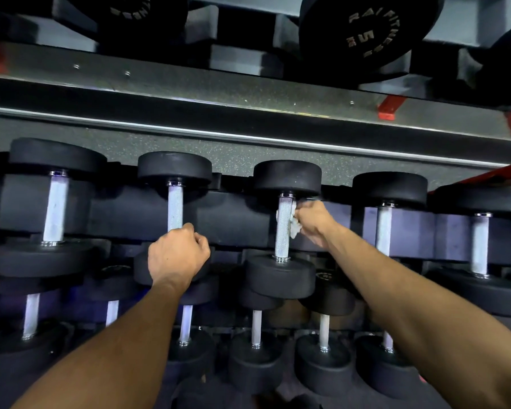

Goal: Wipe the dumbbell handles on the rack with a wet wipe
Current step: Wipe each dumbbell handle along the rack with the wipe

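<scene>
**Inspector:** Start with the rack point(248, 93). Its middle tier carries the row of dumbbells at hand level; a further tier sits below the forearms and weight plates point(366, 33) above.

**Assistant:** And the dumbbell in hand?

**Inspector:** Third dumbbell handle point(283, 228), directly left of the right hand point(314, 221). That hand is clenched on the wet wipe point(294, 224), which presses against the handle's right side and seems to reach behind it. The left hand point(177, 255) is wrapped round the lower end of the neighbouring handle point(175, 206), apparently bracing.

**Assistant:** Recommendation for the step?

**Inspector:** In my judgement, wrap the wipe fully round the knurled bar, then draw it from collar to collar with a twist, so that the far side is covered. Keep the left hand steadying; round heads may roll.

**Assistant:** Anything unverified?

**Inspector:** Several items. The right fingertips are hidden behind the wipe. Whether the wipe is wet cannot be told. The lower tier is dim and partly blocked by the arms. The outer dumbbells are cut off at the edges.
</scene>
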Available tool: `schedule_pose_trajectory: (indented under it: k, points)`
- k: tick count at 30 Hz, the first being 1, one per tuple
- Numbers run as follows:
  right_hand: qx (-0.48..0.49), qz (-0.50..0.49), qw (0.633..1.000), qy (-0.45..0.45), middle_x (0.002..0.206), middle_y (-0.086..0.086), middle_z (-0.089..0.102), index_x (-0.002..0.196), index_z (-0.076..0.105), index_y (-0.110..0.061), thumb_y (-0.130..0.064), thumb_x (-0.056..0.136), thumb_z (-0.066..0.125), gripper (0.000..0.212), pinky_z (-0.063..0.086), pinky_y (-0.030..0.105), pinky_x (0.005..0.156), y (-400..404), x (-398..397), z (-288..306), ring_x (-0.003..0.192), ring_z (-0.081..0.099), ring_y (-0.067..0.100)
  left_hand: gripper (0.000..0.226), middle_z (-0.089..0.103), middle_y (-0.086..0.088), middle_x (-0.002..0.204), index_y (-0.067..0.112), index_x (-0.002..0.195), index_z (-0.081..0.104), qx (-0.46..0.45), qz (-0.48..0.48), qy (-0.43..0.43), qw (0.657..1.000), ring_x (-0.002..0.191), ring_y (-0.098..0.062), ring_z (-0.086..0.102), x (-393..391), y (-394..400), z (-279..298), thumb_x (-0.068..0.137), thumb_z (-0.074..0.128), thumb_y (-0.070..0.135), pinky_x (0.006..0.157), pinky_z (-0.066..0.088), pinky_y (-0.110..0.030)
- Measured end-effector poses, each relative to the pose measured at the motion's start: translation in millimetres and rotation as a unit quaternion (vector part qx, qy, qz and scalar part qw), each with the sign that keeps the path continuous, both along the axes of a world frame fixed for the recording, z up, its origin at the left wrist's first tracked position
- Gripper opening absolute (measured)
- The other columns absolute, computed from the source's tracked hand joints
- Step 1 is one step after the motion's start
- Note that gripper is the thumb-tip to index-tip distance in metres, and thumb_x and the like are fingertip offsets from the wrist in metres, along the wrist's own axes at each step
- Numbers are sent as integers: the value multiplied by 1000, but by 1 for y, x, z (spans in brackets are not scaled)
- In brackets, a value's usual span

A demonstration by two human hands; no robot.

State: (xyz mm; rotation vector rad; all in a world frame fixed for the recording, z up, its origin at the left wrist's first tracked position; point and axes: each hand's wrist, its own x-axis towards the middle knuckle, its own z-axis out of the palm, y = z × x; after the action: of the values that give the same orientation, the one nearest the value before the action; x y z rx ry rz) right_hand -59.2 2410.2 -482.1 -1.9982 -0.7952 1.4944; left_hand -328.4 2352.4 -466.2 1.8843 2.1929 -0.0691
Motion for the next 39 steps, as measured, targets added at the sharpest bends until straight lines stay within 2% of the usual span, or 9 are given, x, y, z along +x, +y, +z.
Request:
schedule_pose_trajectory:
  k: [3,10,14,17,19,22,27,33,39]
  points:
    - [2,5,992,127,76,26,66,95,64,14,11,86,32,33,39,25,39,-8,-5,10,42,53,16,22,57,-4,58,17,72,54,-4,0,-5,1000,53,-31,54,0,-1,1,88,48,31,55,45,-33]
    - [-101,-26,973,206,44,2,32,78,50,-9,-7,97,30,28,32,33,50,-22,4,-8,43,35,20,22,58,-4,59,16,72,52,-3,-1,-10,1000,54,-30,55,-1,-1,1,89,48,30,57,49,-34]
    - [-66,-123,955,263,46,-4,45,88,58,-10,-24,101,34,30,36,24,44,7,1,-8,37,39,10,22,59,-3,61,17,73,52,-5,-2,-12,1000,56,-29,55,-2,0,0,89,47,30,57,48,-34]
    - [-83,-89,947,296,75,14,63,98,64,-5,-27,98,34,37,54,32,61,-14,1,-27,67,62,31,21,59,-5,61,16,73,52,1,-1,-10,1000,54,-30,51,-1,0,0,89,48,30,56,43,-33]
    - [-99,-34,953,283,95,24,55,105,67,-8,-35,92,38,41,50,39,69,-28,3,-36,89,58,44,20,61,-6,63,17,73,51,2,0,-4,1000,54,-29,47,-1,0,0,88,49,30,56,39,-33]
    - [-99,-38,951,291,91,18,61,107,62,-8,-39,92,38,42,50,58,89,-10,2,-33,92,60,45,20,57,-4,61,17,73,51,2,0,1,1000,54,-29,44,0,-1,0,88,50,30,56,37,-32]
    - [-56,-81,939,329,89,12,68,113,62,-6,-38,100,26,50,57,41,67,6,-5,-16,75,66,38,20,53,-2,59,16,75,52,-1,-1,-1,1000,55,-28,44,-1,-1,-1,89,49,30,56,37,-32]
    - [-92,44,930,353,59,10,42,69,45,-7,-40,97,15,53,49,36,62,-16,-2,-23,62,58,38,20,60,-4,63,17,74,52,6,-1,-2,1000,55,-28,46,-2,1,-2,89,49,30,55,39,-32]
    - [-79,-85,915,385,79,-1,57,88,63,-10,-46,96,20,56,48,30,57,13,-6,-16,52,59,32,20,59,-3,61,16,73,52,2,-4,-4,1000,54,-29,49,-3,-1,-3,88,49,30,55,40,-32]
